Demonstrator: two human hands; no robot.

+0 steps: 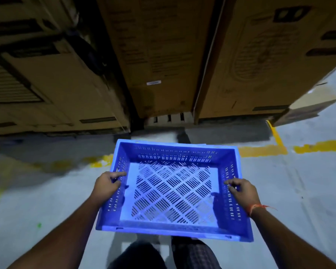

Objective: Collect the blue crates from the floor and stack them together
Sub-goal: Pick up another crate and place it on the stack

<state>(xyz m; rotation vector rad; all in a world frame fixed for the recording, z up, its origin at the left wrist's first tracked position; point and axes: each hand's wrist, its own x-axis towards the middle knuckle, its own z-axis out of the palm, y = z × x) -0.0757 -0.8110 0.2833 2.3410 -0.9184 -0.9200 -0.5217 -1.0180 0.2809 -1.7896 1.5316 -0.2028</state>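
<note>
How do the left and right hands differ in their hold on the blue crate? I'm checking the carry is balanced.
The left hand grips the blue crate slightly farther from the person than the right hand. The right wrist wears an orange thread; the left wrist is bare. Both curl their fingers over the crate's side rims, one on each side.

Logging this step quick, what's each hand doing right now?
Left hand: grips the blue crate's left rim.
Right hand: grips the crate's right rim.

Dim scene, soft motion blur, wide-angle bending at edges, cartons (163, 55) shadowed
</note>
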